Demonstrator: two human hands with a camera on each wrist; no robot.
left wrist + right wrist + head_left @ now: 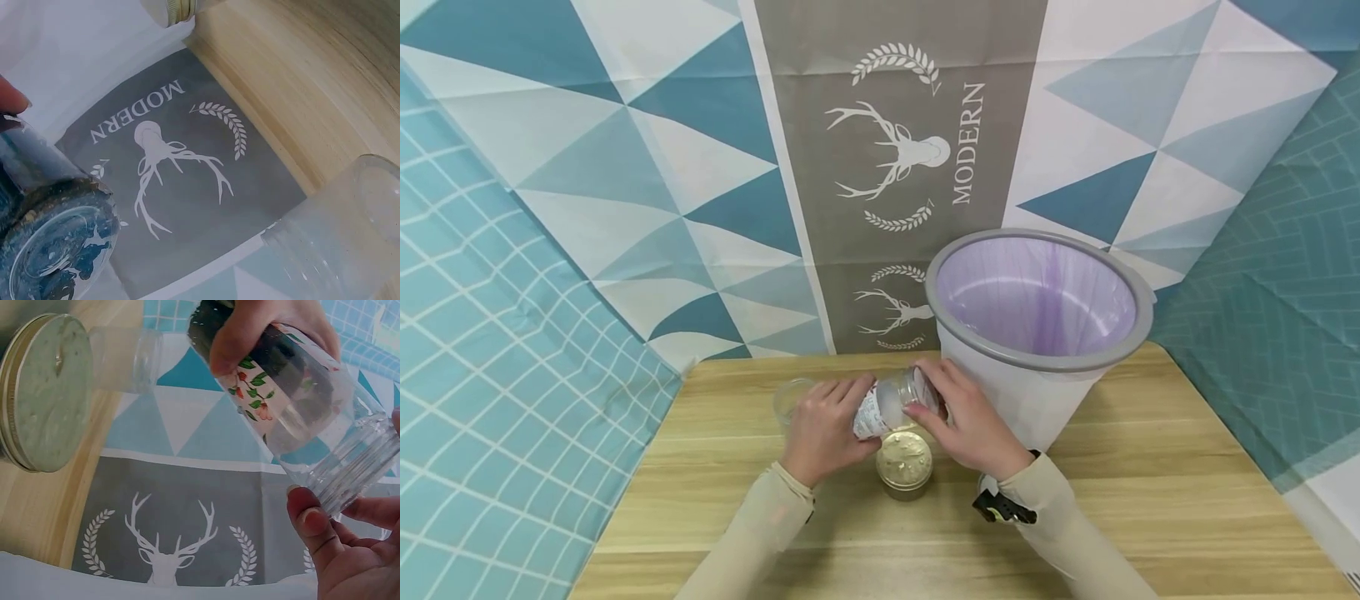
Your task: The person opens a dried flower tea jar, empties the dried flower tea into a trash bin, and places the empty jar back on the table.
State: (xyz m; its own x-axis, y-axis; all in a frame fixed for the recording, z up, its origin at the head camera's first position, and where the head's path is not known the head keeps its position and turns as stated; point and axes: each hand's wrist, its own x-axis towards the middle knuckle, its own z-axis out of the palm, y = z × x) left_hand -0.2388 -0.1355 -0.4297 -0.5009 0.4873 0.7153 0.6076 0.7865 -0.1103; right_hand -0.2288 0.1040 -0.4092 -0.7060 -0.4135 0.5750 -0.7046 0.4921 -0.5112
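A clear jar with a white, flower-printed label (256, 400) is held tilted above the table, its ridged neck (353, 465) toward the right. My left hand (831, 429) grips it round the labelled body. At the neck end, my right hand (962, 421) holds it with thumb and fingers. Whether a separate clear lid sits there I cannot tell. The jar's base (59, 244) looks wet inside, with dark bits. Just below the hands a jar with a gold lid (905, 458) stands on the table. Behind my left hand is another clear jar (340, 231).
A white bin (1022, 408) with a grey rim and a purple liner stands behind my right hand. A small pale round thing (988, 483) is partly hidden by the right wrist. Patterned cloth (715, 208) hangs behind the wooden table (1150, 500).
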